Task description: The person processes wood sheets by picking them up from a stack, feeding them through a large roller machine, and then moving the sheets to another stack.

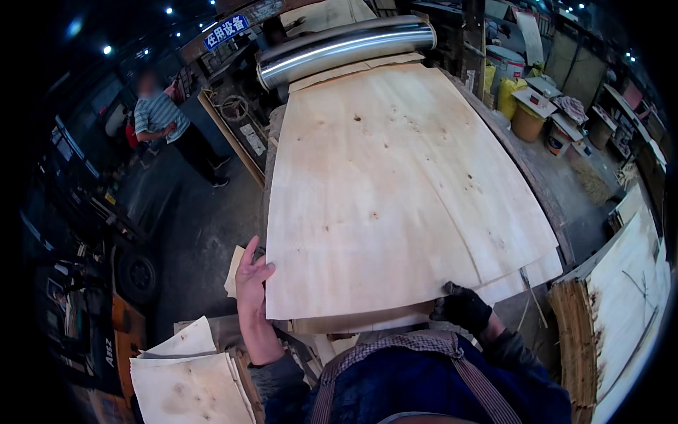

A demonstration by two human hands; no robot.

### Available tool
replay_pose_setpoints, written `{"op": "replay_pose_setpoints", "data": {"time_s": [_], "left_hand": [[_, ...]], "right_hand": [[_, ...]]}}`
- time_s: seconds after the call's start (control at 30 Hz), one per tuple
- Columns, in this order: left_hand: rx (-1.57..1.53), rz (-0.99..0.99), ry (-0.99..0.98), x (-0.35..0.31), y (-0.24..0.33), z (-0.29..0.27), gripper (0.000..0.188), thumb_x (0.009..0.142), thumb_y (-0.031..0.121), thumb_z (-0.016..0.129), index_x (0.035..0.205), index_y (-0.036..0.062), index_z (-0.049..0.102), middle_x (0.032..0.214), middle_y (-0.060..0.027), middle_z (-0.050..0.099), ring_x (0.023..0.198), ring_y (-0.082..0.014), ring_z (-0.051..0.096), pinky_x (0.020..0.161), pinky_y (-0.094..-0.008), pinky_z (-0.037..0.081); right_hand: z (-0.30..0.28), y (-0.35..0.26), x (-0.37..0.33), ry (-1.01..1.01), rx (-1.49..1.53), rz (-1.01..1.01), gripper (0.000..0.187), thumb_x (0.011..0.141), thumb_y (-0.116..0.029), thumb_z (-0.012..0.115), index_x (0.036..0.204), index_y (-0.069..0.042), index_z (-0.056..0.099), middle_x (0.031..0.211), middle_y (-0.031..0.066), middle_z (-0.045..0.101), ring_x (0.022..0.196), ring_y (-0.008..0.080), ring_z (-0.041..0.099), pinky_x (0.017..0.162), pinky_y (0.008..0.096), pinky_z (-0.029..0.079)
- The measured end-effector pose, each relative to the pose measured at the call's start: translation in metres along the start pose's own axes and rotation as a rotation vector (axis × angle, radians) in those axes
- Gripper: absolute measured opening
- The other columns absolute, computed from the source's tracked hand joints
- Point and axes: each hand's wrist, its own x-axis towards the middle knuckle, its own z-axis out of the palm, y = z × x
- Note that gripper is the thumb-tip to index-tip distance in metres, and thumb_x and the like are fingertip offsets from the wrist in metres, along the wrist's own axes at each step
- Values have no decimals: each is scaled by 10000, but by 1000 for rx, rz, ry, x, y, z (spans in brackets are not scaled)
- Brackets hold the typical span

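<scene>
A large pale wood veneer sheet [367,191] with knots and a lengthwise split lies before me, its far end close to a shiny metal roller [349,48]. My bare left hand [251,281] is at the sheet's near left edge, fingers stretched upward and thumb against the edge. In a dark glove, my right hand [462,309] grips the near edge right of centre, thumb on top and the other fingers partly hidden. Another veneer layer [526,274] shows from under the near right corner.
Stacked veneer sheets [191,385] lie at the lower left, and a thick veneer stack [583,346] stands at the right. A person in a striped shirt [162,116] stands beyond the machine's left side. Buckets [526,121] line the right. An orange vehicle [127,339] is at left.
</scene>
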Motion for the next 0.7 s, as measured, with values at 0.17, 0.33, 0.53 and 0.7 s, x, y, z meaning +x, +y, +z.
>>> {"op": "replay_pose_setpoints", "data": {"time_s": [0.17, 0.33, 0.53, 0.7], "left_hand": [[254, -194, 48, 26, -67, -57, 667, 764, -84, 444, 1368, 5, 174, 1191, -220, 501, 1031, -226, 551, 839, -305, 460], [1073, -141, 103, 11, -149, -90, 689, 764, 183, 620, 1316, -48, 278, 1310, -259, 357, 1221, -322, 367, 991, -357, 325], [1220, -113, 90, -3, -192, -88, 739, 740, 271, 659, 1291, -73, 307, 1362, -253, 270, 1250, -320, 322, 1002, -345, 311], [642, -356, 228, -2, -204, -112, 626, 747, 145, 645, 1264, -68, 364, 1284, -188, 401, 1157, -250, 430, 935, -314, 374]], "right_hand": [[12, -30, 43, 81, -165, -124, 206, 845, -231, 564, 966, -67, 538, 761, 139, 587, 688, 316, 609, 699, 449, 518], [18, -81, 134, 68, -188, -85, 103, 862, -217, 508, 872, -116, 522, 811, 154, 601, 733, 307, 611, 748, 451, 501], [9, -142, 272, -223, -73, -235, 79, 840, -168, 542, 874, -97, 538, 873, 133, 609, 873, 307, 594, 803, 457, 490], [28, -124, 268, -131, -61, -267, 148, 808, -94, 534, 955, -75, 545, 1147, 126, 534, 1039, 310, 534, 886, 478, 435]]}}
